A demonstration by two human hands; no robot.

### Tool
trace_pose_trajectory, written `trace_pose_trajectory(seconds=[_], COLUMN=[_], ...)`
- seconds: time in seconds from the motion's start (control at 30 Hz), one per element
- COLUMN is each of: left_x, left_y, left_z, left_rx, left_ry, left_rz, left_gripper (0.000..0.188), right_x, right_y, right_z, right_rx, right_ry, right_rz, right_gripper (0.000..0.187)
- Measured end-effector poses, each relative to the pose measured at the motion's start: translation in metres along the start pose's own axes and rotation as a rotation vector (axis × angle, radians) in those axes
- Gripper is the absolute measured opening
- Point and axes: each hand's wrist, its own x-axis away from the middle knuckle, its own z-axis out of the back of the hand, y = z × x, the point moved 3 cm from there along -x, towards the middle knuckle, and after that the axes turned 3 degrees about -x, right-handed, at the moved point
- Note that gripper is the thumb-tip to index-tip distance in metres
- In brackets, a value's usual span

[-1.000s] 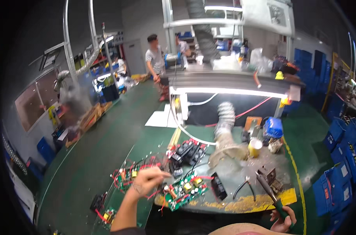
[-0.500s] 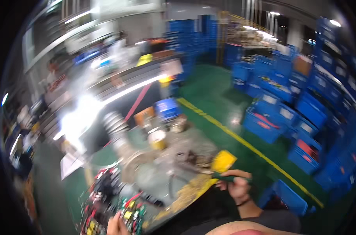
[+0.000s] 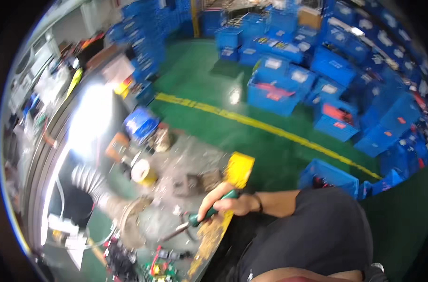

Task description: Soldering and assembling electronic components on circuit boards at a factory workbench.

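My right hand [image 3: 228, 205] is wrapped around the green handle of a soldering iron [image 3: 194, 220]. Its metal shaft slants down to the left over the worn grey bench [image 3: 167, 214]. Below the tip, at the bench's near end, lie small green circuit boards [image 3: 169, 270] with red and yellow parts. A heap of dark parts with wires [image 3: 120, 256] is beside them, cut by the lower edge. Left of the iron opens the round mouth of a ribbed fume hose [image 3: 129, 221]. My left hand is out of the picture.
Farther along the bench stand a spool [image 3: 143, 172], a blue box [image 3: 141, 123] and brown blocks [image 3: 188, 184]. A yellow piece [image 3: 241, 169] sits at the right edge. Blue crates [image 3: 273, 94] are stacked beyond the green floor's yellow line [image 3: 251, 122]; another crate [image 3: 329, 178] stands nearer.
The view has swung right, shifting the scene leftward. My right hand has brought the soldering iron from the bench's right edge inward over the boards' end. My left hand has left view.
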Motion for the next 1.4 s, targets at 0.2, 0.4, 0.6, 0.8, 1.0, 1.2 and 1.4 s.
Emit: trace_pose_trajectory(seconds=[0.2, 0.4, 0.6, 0.8, 1.0, 1.2, 1.4], left_x=[-0.039, -0.033, 0.002, 0.021, 0.036, 0.020, 0.021], left_y=[0.050, 0.031, 0.031, 0.030, 0.039, 0.051, 0.047], left_z=[-0.071, -0.053, -0.055, -0.073, -0.081, -0.095, -0.082], left_rx=[-0.127, -0.028, 0.076, 0.073, 0.049, 0.055, 0.066], left_ry=[-0.407, -0.551, -0.562, -0.586, -0.611, -0.602, -0.601], left_rz=[1.928, 1.839, 1.704, 1.618, 1.591, 1.677, 1.653], left_gripper=[0.014, 0.016, 0.017, 0.015, 0.015, 0.011, 0.015], right_x=[-0.025, 0.004, 0.067, 0.097, 0.105, 0.113, 0.091], right_y=[0.005, 0.028, 0.047, 0.067, 0.074, 0.066, 0.057], right_z=[0.013, -0.018, -0.059, -0.072, -0.046, -0.054, -0.093], right_rx=[0.298, 0.392, 0.332, 0.258, 0.255, 0.424, 0.472], right_ry=[0.176, 0.094, 0.292, 0.493, 0.301, 0.224, 0.304], right_rz=[0.319, 0.461, 0.301, 0.308, 0.191, 0.086, 0.158], right_gripper=[0.061, 0.052, 0.054, 0.053, 0.056, 0.050, 0.040])
